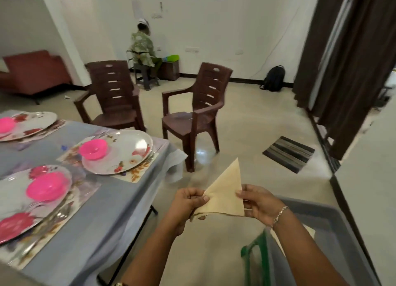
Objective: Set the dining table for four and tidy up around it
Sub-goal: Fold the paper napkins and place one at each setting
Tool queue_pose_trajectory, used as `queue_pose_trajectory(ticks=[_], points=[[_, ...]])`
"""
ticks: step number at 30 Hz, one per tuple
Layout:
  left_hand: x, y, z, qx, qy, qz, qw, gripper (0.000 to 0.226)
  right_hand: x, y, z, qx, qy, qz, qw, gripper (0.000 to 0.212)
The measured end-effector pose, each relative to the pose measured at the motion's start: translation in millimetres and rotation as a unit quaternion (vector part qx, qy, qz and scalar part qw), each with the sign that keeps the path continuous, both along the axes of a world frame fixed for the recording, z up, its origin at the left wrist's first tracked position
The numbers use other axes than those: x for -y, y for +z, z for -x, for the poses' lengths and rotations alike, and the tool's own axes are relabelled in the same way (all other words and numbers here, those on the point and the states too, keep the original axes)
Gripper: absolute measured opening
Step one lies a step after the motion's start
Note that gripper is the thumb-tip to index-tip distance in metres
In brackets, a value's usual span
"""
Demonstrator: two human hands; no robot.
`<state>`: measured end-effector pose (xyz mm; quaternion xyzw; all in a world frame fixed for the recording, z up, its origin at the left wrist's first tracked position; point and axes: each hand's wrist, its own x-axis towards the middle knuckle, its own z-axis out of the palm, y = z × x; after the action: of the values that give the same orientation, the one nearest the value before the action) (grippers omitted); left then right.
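A beige napkin (225,196), folded into a triangle, is held in the air beside the table. My left hand (188,202) pinches its left corner and my right hand (257,202) grips its right edge. The dining table (102,225) under a grey-blue cloth fills the left. On it lie floral plates (126,150) on placemats, each with a pink bowl (93,149). A second pink bowl (46,188) sits on the nearer plate, with cutlery (57,217) beside it. A third plate (36,120) lies farther back.
Two brown plastic chairs (115,97) (199,114) stand beyond the table. A grey bin (334,232) with a green item (255,255) is at lower right. A striped mat (289,153), dark curtains (342,60), a backpack (274,78) and a seated person (143,48) lie farther off.
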<state>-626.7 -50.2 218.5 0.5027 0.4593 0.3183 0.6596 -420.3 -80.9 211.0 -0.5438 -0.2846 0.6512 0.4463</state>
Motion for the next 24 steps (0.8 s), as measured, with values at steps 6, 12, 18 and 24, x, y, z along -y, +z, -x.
queue_pose_trajectory(ticks=[6, 12, 18, 24], points=[[6.1, -16.8, 132.4, -0.017, 0.060, 0.039, 0.997, 0.004, -37.0, -12.2, 130.5, 0.059, 0.022, 0.003, 0.998, 0.012], [21.6, -29.0, 265.5, -0.010, 0.131, 0.054, 0.990, 0.012, -57.9, -28.2, 258.4, 0.094, 0.023, -0.023, 0.995, 0.007], [33.9, -37.6, 357.3, -0.039, 0.176, 0.054, 0.982, 0.020, -62.2, -37.4, 354.4, 0.093, 0.016, -0.050, 0.994, 0.012], [20.2, -31.2, 394.2, -0.117, 0.117, 0.067, 0.984, 0.019, -66.0, -21.3, 400.8, 0.123, 0.030, -0.094, 0.987, 0.016]])
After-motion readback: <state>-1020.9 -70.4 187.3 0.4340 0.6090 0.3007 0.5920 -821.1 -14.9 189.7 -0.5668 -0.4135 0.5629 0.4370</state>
